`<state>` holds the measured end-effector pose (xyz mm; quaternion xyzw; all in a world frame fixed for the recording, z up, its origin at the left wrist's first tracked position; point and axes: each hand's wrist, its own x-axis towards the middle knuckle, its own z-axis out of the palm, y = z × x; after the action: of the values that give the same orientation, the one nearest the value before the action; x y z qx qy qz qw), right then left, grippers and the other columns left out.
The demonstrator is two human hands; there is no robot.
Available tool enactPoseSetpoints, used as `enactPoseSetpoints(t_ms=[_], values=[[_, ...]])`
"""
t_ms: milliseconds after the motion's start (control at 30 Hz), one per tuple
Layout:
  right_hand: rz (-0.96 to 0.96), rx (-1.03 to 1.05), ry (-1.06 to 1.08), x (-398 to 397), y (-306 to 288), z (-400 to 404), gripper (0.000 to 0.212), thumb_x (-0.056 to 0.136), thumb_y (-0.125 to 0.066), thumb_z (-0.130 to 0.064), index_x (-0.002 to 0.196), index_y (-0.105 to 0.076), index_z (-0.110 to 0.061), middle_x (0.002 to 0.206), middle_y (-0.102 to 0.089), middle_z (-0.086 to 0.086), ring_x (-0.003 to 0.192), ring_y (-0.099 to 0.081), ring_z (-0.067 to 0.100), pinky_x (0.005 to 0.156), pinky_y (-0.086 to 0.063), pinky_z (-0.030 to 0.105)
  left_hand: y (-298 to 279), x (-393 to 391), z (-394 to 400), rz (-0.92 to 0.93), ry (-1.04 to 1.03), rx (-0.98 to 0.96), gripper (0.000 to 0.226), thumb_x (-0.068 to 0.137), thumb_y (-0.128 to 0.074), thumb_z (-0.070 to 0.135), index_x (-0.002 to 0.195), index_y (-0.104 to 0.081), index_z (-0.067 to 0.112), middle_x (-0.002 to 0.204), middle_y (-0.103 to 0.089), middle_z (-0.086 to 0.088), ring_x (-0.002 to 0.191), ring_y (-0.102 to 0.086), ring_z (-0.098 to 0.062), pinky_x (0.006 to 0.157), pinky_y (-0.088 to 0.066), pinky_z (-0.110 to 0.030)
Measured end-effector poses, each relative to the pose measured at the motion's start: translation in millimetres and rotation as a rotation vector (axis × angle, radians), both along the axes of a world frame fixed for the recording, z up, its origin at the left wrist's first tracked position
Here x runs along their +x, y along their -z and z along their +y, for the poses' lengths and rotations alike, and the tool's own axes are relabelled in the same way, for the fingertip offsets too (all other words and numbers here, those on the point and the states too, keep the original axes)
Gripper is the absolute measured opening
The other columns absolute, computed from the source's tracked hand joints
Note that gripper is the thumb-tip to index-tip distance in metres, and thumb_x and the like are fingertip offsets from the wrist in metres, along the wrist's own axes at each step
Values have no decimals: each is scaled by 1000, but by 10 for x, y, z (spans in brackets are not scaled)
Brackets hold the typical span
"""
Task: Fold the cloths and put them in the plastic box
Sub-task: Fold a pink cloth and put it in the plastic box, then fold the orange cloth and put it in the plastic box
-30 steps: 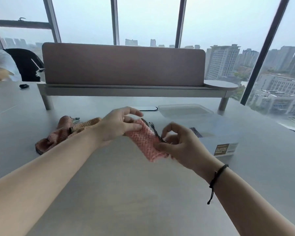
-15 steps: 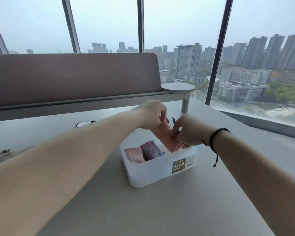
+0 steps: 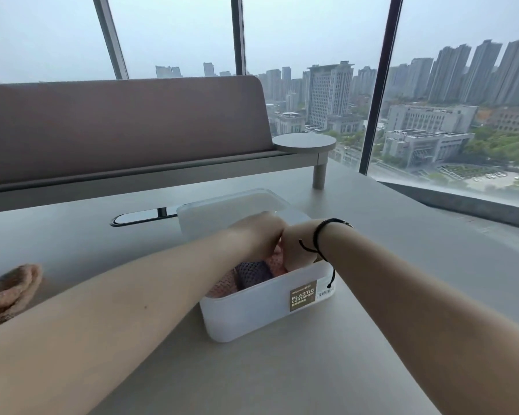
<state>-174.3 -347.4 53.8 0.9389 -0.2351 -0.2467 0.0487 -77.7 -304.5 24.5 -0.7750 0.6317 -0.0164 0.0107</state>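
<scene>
A white plastic box (image 3: pixel 261 310) with a brown label stands on the grey table. Inside it lie a folded pink cloth (image 3: pixel 222 287) at the left and a folded purple cloth (image 3: pixel 253 272) beside it. Both my hands reach down into the right part of the box. My left hand (image 3: pixel 259 235) and my right hand (image 3: pixel 297 250) are pressed together there, holding a folded salmon-pink cloth (image 3: pixel 274 263) of which only a small patch shows. My fingers are hidden inside the box.
The box's translucent lid (image 3: pixel 234 209) lies just behind the box. A pile of loose pinkish cloths (image 3: pixel 8 292) sits at the left edge of the view. A padded divider on a raised shelf (image 3: pixel 126 130) crosses the table behind, with a dark cable slot (image 3: pixel 141 217).
Both hands have gone down from above the box rim into the box with the salmon-pink cloth. The view has come closer to the box.
</scene>
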Motion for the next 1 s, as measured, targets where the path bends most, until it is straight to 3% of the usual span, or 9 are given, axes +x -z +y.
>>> enactPoseSetpoints(t_ms=[67, 200, 267, 367, 433, 533, 767, 900, 1000], values=[[-32, 24, -16, -32, -23, 11, 18, 99, -41, -17, 88, -55, -12, 76, -48, 0, 68, -45, 18, 57, -34, 20, 20, -24, 12, -33, -4, 4, 19, 90, -52, 6, 101, -67, 11, 112, -66, -12, 90, -61, -29, 68, -37, -29], [-101, 73, 10, -68, -7, 54, 33, 101, -44, -23, 129, -57, -13, 118, -61, 6, 94, -41, 18, 77, -39, 24, 9, -54, 33, -154, 28, -23, 22, 91, -49, 12, 107, -65, 13, 114, -62, -11, 103, -62, -34, 71, -39, -31], [-96, 84, 6, -56, 13, 43, 23, 102, -41, -19, 105, -61, -10, 89, -54, 4, 94, -38, 19, 66, -40, 22, -11, -62, 46, -144, -1, -5, 21, 90, -51, 14, 105, -67, 14, 112, -66, -11, 101, -63, -34, 69, -38, -30], [-133, 41, 35, -66, 25, 47, 35, 100, -41, -17, 65, -37, -15, 69, -36, 1, 90, -41, 24, 72, -35, 26, -2, -63, 76, -41, -75, 76, 16, 89, -54, 18, 96, -68, 19, 106, -68, -9, 85, -58, -30, 65, -38, -26], [-164, 44, 77, -52, 59, 27, 35, 98, -44, -19, 64, -36, -15, 69, -39, 2, 88, -45, 25, 71, -36, 27, 14, -53, 111, 37, -99, 102, 10, 90, -54, 22, 87, -64, 24, 94, -65, -4, 79, -54, -26, 58, -37, -24], [-207, 81, 164, 0, 148, -33, 32, 94, -53, -26, 67, -41, -14, 67, -43, 2, 82, -49, 26, 52, -33, 25, 61, -42, 178, 84, -82, 131, 10, 91, -52, 27, 82, -57, 27, 79, -55, 4, 80, -53, -24, 60, -38, -25], [-585, 66, 241, -39, 287, -10, 25, 66, -70, -36, 67, -55, -16, 63, -58, -2, 61, -59, 20, 55, -45, 23, 90, 67, 402, 247, -88, 74, 23, 95, -51, 32, 106, -71, 25, 111, -67, 0, 105, -59, -21, 91, -49, -31], [-913, 89, 254, -34, 339, 290, 43, 78, -57, -56, 61, -60, -16, 58, -62, -3, 60, -63, 20, 56, -49, 26, 55, 197, 701, 276, -149, -17, 18, 91, -51, 29, 93, -69, 32, 109, -66, 4, 99, -61, -23, 88, -53, -34], [-999, 15, 279, 46, 343, 530, 46, 82, -52, -58, 61, -60, -18, 63, -62, -5, 62, -62, 20, 54, -46, 22, -21, 295, 923, 263, -154, -77, 23, 93, -51, 26, 106, -70, 27, 118, -63, -1, 106, -59, -22, 92, -51, -37]])
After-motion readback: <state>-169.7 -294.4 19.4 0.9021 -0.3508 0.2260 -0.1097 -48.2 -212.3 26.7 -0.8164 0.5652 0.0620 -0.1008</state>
